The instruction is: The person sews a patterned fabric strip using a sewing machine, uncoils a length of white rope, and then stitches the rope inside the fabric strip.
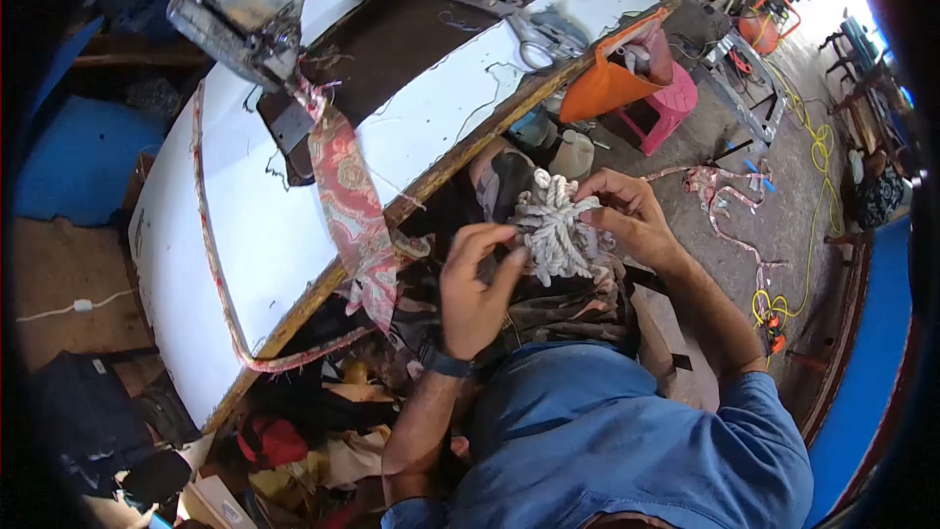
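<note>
Over lap (578,321), near white counter (441,122), bundle of pale cord (560,235) sits between both hands. Left hand (468,289) spread, thumb and forefinger apart at bundle's left edge; right hand (636,220) seems to pinch strand at upper right. Light fingertip grip suits, left steadying core while right eases single loop; hard tug could tighten tangle, rough wooden edge (480,140) could snag strands.

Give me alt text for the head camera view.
A person's left hand and right hand are at a bundle of white rope over their lap. Beside them, red paisley fabric hangs from a sewing machine on a white table.
</note>
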The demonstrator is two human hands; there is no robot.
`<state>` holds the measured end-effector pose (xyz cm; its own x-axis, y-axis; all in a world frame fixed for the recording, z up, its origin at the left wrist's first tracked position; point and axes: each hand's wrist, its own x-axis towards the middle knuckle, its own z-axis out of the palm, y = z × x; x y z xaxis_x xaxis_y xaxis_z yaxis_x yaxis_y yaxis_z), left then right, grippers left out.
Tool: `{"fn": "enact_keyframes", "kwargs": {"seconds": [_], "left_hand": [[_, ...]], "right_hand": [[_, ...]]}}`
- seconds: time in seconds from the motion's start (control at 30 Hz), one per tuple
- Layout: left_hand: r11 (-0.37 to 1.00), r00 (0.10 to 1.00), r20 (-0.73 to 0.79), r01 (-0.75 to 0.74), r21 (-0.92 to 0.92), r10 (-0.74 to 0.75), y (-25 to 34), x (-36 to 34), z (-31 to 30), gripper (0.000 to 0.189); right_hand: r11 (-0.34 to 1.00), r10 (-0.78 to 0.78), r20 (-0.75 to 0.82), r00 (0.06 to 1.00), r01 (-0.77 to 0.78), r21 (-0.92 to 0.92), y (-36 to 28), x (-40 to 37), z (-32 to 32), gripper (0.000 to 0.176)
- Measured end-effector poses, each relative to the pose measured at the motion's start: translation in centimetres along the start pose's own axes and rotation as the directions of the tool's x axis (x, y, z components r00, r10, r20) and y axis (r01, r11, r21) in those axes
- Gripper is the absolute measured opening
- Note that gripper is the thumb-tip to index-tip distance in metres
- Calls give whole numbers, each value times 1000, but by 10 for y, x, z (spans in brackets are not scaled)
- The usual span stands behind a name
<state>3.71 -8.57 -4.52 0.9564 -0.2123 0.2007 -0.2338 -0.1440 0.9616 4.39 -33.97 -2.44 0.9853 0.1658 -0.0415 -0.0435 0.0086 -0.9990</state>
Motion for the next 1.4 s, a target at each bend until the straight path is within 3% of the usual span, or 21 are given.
{"fn": "enact_keyframes", "kwargs": {"seconds": [0.07,0.17,0.2,0.23,0.27,0.3,0.33,0.37,0.5,0.57,0.63,0.77,0.83,0.87,0.97,1.07,1.23,1.4], "left_hand": [[973,989,104,-125,192,107,0,8,6,27],[969,979,160,87,230,-126,-10,3,6,23],[981,982,131,116,155,-137,-9,-1,7,19],[980,971,150,175,91,-187,-12,-6,7,17],[972,957,167,234,29,-236,-18,-12,6,16],[955,941,184,295,-32,-284,-26,-17,5,15],[980,967,161,195,27,-197,-33,-20,5,11],[969,954,174,247,-3,-243,-38,-22,6,11],[925,910,217,375,-63,-355,-53,-24,9,12],[922,898,244,386,-41,-365,-56,-21,7,12],[869,891,242,437,-232,-384,-60,-22,7,11],[618,843,315,535,-576,-437,-58,-21,8,11],[695,860,310,510,-507,-405,-60,-20,8,10],[729,868,308,494,-473,-389,-60,-20,9,9],[805,907,274,414,-426,-321,-55,-19,10,9],[942,934,237,304,-138,-267,-51,-15,3,11],[950,950,157,291,-117,-271,-41,-16,9,11],[960,949,192,269,-74,-251,-35,-17,11,18]], "right_hand": [[999,-10,-17,1000,11,37,4,-2,4,16],[990,133,13,991,-134,43,23,-8,1,18],[967,19,21,1000,-13,-255,29,-12,1,20],[842,-84,66,994,107,-528,33,-16,1,22],[629,-166,147,975,219,-746,35,-19,2,23],[658,-171,145,975,222,-720,36,-23,6,25],[685,-177,143,974,226,-692,31,-25,13,27],[712,-184,139,973,229,-664,27,-26,20,28],[748,-15,175,984,127,-652,33,-18,28,35],[658,-224,172,959,279,-699,35,-11,29,37],[553,-385,148,911,356,-753,21,-13,34,38],[556,-346,212,914,381,-738,12,-20,34,42],[601,-322,193,927,358,-715,15,-16,42,44],[587,-394,207,895,419,-693,15,-7,46,46],[593,-320,391,863,505,-628,13,8,41,48],[679,-200,435,878,445,-584,18,14,36,49],[744,-157,369,916,355,-566,22,13,41,38],[774,-165,330,929,329,-541,24,10,40,25]]}}
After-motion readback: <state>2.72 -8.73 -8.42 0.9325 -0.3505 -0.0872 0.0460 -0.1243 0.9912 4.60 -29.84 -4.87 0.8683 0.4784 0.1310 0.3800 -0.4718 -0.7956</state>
